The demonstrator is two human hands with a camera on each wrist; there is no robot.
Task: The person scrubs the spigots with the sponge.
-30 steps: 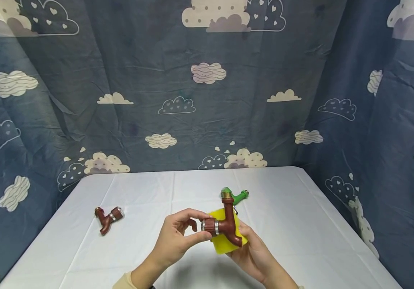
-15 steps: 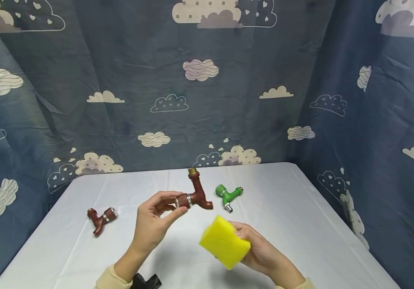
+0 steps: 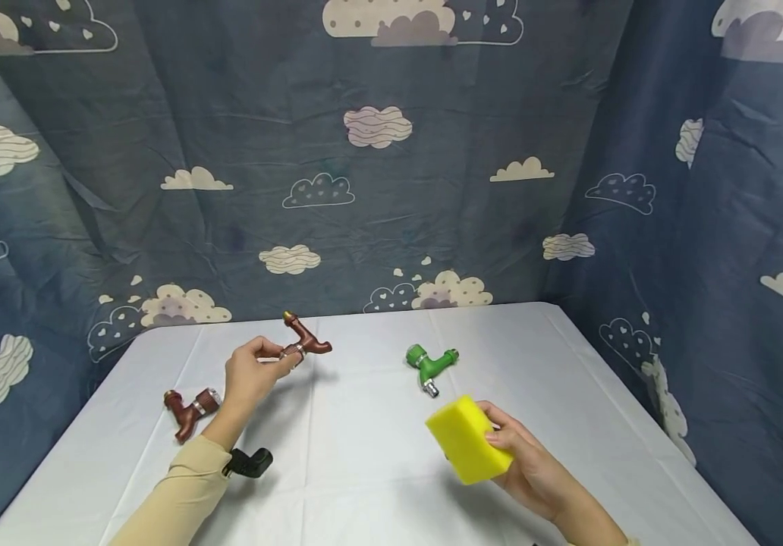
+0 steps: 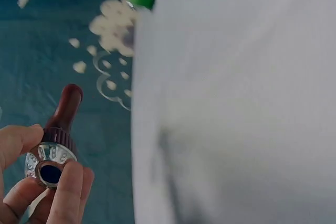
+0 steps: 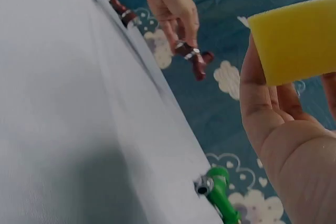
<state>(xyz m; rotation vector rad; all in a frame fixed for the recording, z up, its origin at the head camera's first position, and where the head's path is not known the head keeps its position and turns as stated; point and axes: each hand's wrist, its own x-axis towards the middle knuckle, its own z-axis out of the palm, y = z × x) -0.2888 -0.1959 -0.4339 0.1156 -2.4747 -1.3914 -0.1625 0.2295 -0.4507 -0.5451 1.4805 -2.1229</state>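
Over the back left of the table, my left hand point(image 3: 253, 377) pinches a brown tap point(image 3: 308, 340) by its ribbed knob, the brass-coloured threaded end pointing up and away. In the left wrist view, thumb and fingers circle the silver-faced knob point(image 4: 51, 156) of that tap. My right hand point(image 3: 528, 462) grips a yellow sponge point(image 3: 468, 440) above the front right of the table; the right wrist view shows the sponge point(image 5: 294, 40) held between thumb and fingers. A second brown tap point(image 3: 190, 414) lies on the table, left of my left forearm.
A green tap point(image 3: 430, 368) with a silver spout end lies toward the back, right of centre. The white-covered table point(image 3: 364, 425) is bounded by dark blue cloud-patterned curtains point(image 3: 432, 205) behind and at the sides. A black wrist mount point(image 3: 250, 462) sticks out from my left sleeve.
The left hand has carried the brown tap away from the sponge, leftward and toward the back, lowering it toward the table. The right hand has drawn the sponge to the right.
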